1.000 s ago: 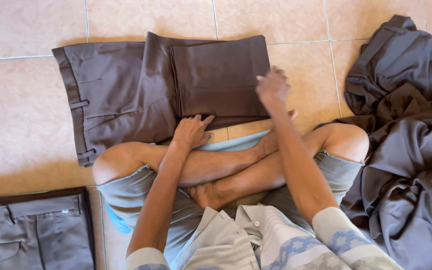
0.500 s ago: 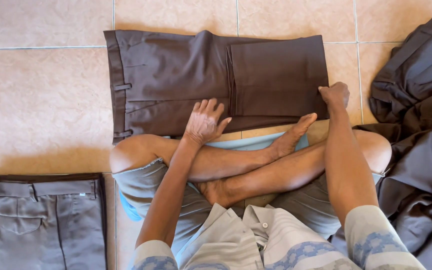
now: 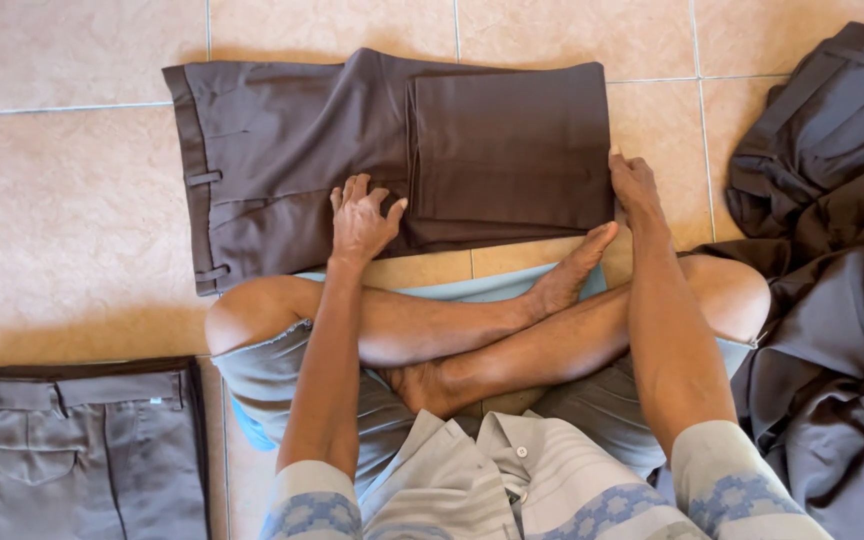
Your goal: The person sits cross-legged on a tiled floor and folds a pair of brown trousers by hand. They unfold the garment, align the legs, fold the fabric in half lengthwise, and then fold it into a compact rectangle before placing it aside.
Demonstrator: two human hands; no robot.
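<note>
Dark brown trousers (image 3: 292, 150) lie folded on the tiled floor in front of my crossed legs, waistband at the left, the legs doubled back over the right half. My left hand (image 3: 362, 218) rests flat on the near edge of the trousers, fingers spread. At the right end, my right hand (image 3: 634, 185) presses against the near right corner of the folded part, fingers together on the cloth edge.
A folded grey pair of trousers (image 3: 72, 450) lies at the lower left. A heap of dark grey garments (image 3: 832, 250) is piled at the right. Beige floor tiles (image 3: 62, 200) surround everything. My bare feet and knees sit between me and the brown trousers.
The view has shifted so the trousers sit more to the right. My right hand dropped from the folded leg's top to its near right corner. The left hand moved onto the cloth.
</note>
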